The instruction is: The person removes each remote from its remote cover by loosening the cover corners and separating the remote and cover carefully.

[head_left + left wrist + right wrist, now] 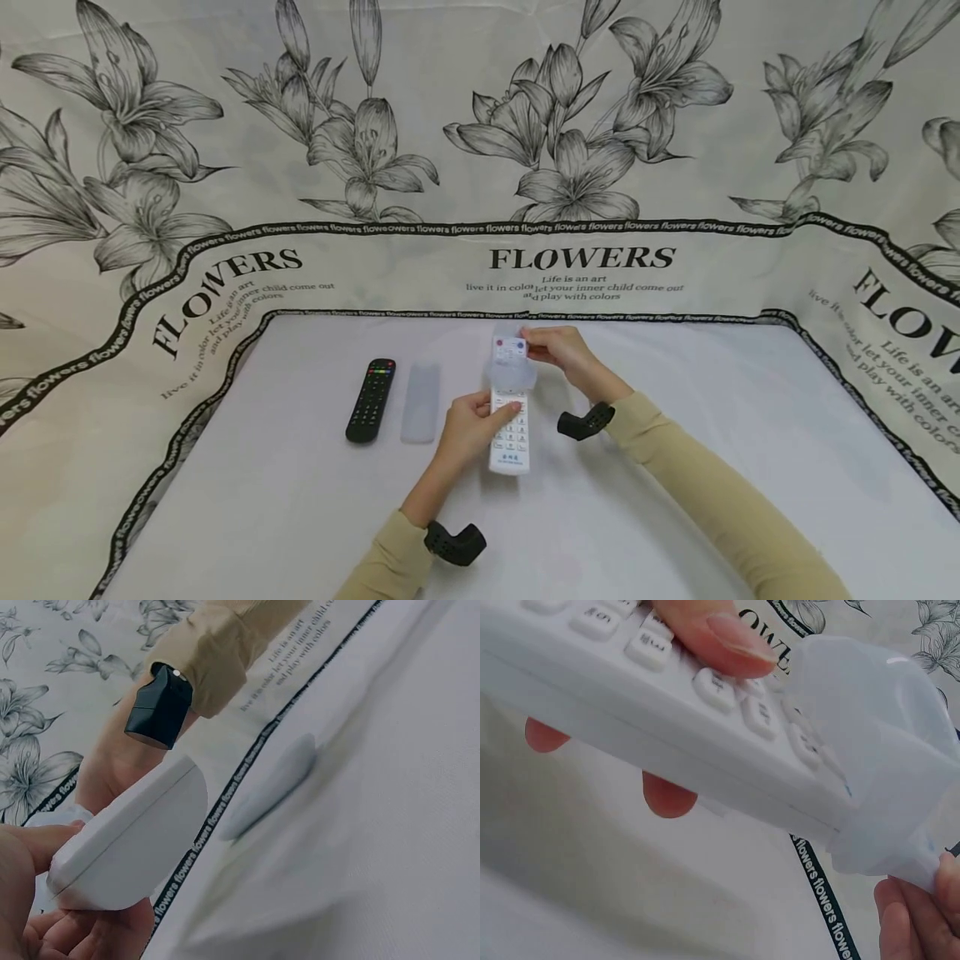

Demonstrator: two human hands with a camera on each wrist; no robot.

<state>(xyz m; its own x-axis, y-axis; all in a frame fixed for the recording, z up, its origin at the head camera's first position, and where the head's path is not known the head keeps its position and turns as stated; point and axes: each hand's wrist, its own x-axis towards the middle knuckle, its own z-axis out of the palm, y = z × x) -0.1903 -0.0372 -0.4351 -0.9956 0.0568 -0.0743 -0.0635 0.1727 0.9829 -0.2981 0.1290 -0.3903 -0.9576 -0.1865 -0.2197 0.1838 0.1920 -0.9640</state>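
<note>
My left hand point(467, 429) grips a white remote control point(510, 457), thumb on its buttons and fingers beneath. A translucent silicone sleeve point(513, 375) is bunched around the remote's far part. At that far end my right hand point(564, 354) pinches the edge of the sleeve. In the right wrist view, the sleeve point(885, 742) bulges loosely off the button face, while numbered keys on the remote point(667, 739) stay uncovered. The left wrist view shows the bare near end of the remote point(150, 840); there the sleeve is mostly hidden.
A black remote control point(371, 400) lies to the left on the white tabletop point(660, 392). Between it and my left hand lies a flat translucent sleeve point(420, 404). Flower-printed cloth point(405, 275) rises behind the table.
</note>
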